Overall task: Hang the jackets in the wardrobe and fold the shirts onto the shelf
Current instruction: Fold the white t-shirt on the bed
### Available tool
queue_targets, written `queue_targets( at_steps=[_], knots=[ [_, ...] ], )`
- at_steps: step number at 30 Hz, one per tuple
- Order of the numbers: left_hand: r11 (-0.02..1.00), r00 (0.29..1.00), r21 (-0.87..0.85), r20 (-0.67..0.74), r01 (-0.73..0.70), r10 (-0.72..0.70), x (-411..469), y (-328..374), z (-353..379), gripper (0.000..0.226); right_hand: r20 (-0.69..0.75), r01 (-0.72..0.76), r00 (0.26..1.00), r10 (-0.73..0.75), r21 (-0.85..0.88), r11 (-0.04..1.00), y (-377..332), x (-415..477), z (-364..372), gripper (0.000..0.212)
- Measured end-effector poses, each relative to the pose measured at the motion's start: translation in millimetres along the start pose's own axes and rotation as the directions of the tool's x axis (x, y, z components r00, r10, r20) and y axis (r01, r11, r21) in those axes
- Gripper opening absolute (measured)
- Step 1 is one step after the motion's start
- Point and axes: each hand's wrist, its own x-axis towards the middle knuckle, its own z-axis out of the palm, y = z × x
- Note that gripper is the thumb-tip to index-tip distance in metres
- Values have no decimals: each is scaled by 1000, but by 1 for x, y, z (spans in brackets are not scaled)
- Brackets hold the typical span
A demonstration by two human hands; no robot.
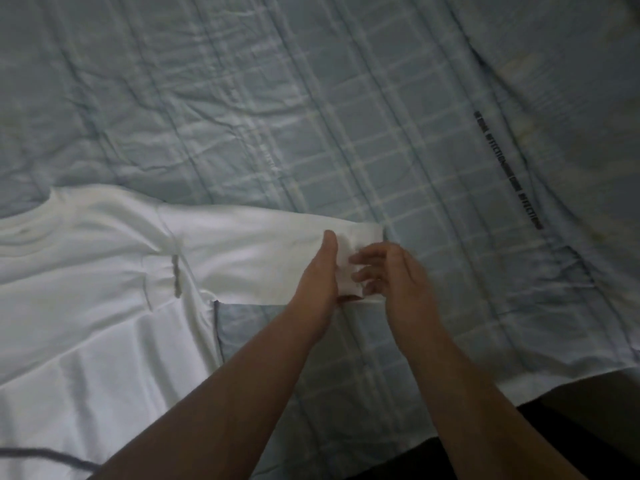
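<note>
**Q:** What lies beneath your hands?
**A:** A bedsheet (pixel 311 98): pale blue cloth with a faint check, creased all over, filling nearly the whole view.

**Q:** Where is the shirt?
**A:** The shirt (pixel 86 271), plain white and smooth, lies flat on the sheet at the left. Its sleeve (pixel 249 258) stretches rightward, and the seams show grey.

**Q:** And your grip?
**A:** Your left hand (pixel 320 275) holds the sleeve end, thumb on top and fingers hidden beneath. Your right hand (pixel 394 271) meets the cuff with curled fingers, but it is blurred. Whether it pinches the cloth cannot be told.

**Q:** Anything smaller?
**A:** A black printed strip (pixel 509 171) runs down the sheet at the right.
</note>
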Motion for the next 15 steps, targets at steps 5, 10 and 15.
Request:
queue_targets(
  at_steps=[5, 10, 15],
  knots=[
    [958, 952, 233, -213, -168, 219, -4, 31, -81, 24, 38, 263, 959, -279, -477, 839, 24, -4, 50, 25],
    [886, 874, 382, -296, -262, 386, -26, 77, -182, 8, 395, 521, 821, -411, -814, 257, 65, -5, 110, 53],
    [775, 730, 539, -376, -329, 571, -77, 120, -300, 18, 474, 546, 813, -339, -822, 160, 77, -24, 211, 59]
  ],
)
